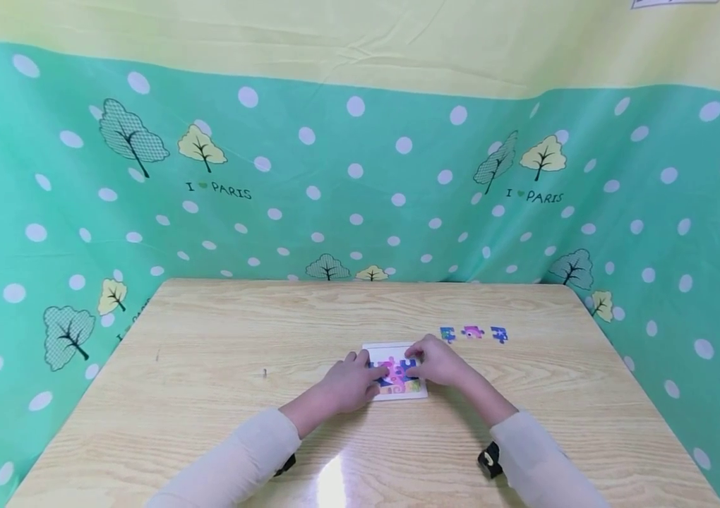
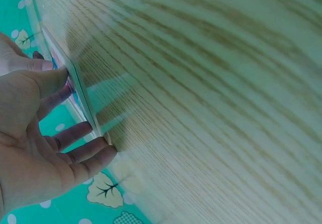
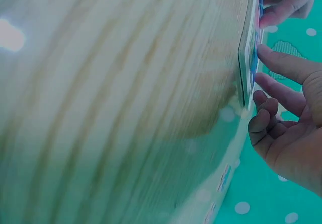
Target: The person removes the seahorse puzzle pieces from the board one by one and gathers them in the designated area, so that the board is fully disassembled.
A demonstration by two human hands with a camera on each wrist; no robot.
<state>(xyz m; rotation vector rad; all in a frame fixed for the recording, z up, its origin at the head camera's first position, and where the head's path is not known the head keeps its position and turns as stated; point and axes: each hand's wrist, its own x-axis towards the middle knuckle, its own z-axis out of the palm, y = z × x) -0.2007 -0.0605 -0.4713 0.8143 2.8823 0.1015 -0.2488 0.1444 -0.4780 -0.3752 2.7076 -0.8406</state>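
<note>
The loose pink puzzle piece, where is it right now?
In the head view, the pink piece lies on the table between two bluish pieces, beyond and right of the right hand.

Counted on one worktop (image 1: 207,353): three loose puzzle pieces (image 1: 473,332) and one white puzzle tray (image 1: 392,351); counted also one left grip (image 1: 349,381) and one right grip (image 1: 441,363), plus two pale sleeves (image 1: 541,455) and two black objects (image 1: 490,460). Printed on the curtain (image 1: 334,152), in the head view: five yellow trees (image 1: 201,147) and six hatched trees (image 1: 128,130), of which one cut by the edge.
</note>
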